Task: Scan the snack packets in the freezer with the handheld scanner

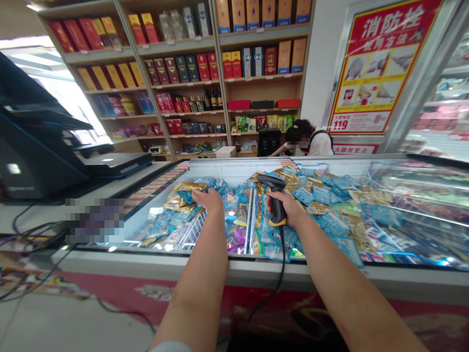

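Note:
My right hand (287, 208) is closed around the grip of a black barcode scanner (274, 193) with a yellow band, its head pointing away from me over the chest freezer (234, 266). Its black cable hangs down over the freezer's front edge. My left hand (208, 199) reaches into the freezer and lies on a gold packet (186, 188) among blue and gold packets, fingers curled over it. Whether it grips the packet is unclear.
Wire dividers (251, 220) split the freezer into bins full of packets. A black till terminal (40, 146) stands on the counter at left, cables trailing below. Shelves of boxed goods (190, 68) line the back wall. A person (306, 139) crouches behind the freezer. A red poster (381, 63) hangs at right.

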Available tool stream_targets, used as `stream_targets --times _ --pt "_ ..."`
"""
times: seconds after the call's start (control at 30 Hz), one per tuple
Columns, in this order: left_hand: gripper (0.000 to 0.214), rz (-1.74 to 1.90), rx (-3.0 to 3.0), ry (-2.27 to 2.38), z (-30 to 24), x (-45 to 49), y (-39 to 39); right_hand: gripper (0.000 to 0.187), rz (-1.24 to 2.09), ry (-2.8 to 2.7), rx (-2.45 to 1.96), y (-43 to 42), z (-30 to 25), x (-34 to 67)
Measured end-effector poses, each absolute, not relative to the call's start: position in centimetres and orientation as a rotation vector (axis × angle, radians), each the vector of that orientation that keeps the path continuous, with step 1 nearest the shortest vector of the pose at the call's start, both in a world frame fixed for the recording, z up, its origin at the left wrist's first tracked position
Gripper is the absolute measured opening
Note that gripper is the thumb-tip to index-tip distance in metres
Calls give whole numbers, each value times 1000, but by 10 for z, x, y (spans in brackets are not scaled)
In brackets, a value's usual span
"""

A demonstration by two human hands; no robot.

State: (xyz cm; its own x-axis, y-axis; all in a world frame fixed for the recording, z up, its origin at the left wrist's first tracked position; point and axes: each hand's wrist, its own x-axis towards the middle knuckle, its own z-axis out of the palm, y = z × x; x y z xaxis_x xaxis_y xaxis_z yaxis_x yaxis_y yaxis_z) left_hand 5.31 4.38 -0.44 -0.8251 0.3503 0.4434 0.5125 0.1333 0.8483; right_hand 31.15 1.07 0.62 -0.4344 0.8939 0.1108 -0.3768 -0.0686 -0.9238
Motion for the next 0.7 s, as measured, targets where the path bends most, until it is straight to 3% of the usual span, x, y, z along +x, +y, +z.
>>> stream_targets --times 0.2,0.37,0.47,0.7 --pt "40 -1986 -595 -2354 5 65 42 20 1699 -1203 -623 10 7 310" --pt "44 -1869 -690 -2322 12 62 31 14 1738 -1091 -664 8 11 311" --pt "45 -1543 -1074 -2179 22 62 16 14 1765 -1048 -679 7 13 312" --pt "35 -405 -1908 -1956 22 34 10 15 1756 -1050 -632 12 6 308"
